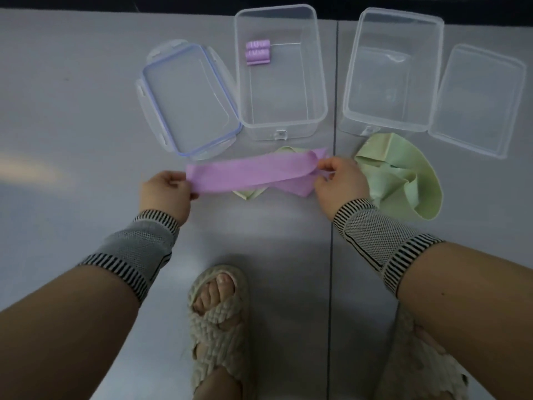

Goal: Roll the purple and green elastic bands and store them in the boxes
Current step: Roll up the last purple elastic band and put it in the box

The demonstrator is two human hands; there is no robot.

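the grey floor [86, 111] carried everything, with a dark seam running down it between the two boxes. the left clear box [281, 122] stood open, and two rolled purple bands [257, 52] lay side by side against its far left corner. its lid with blue seal [184, 96] lay flat just to its left, touching the box's near corner. the right clear box [389, 122] stood beyond the seam, holding no bands, with a plain clear lid [478, 99] lying beside it on the right. a heap of green bands [403, 180] sat crumpled in front of the right box, near the right hand.

the purple band [248, 171] was held stretched flat above the floor, in front of the left box. the left hand [165, 192] pinched its left end with curled fingers. the right hand [340, 180] pinched the right end, where the band folded back on itself. another green band [249, 193] lay under the purple one, showing above and below it. both wrists wore striped mesh cuffs [375, 238]. woven sandals [219, 319] showed at the bottom.
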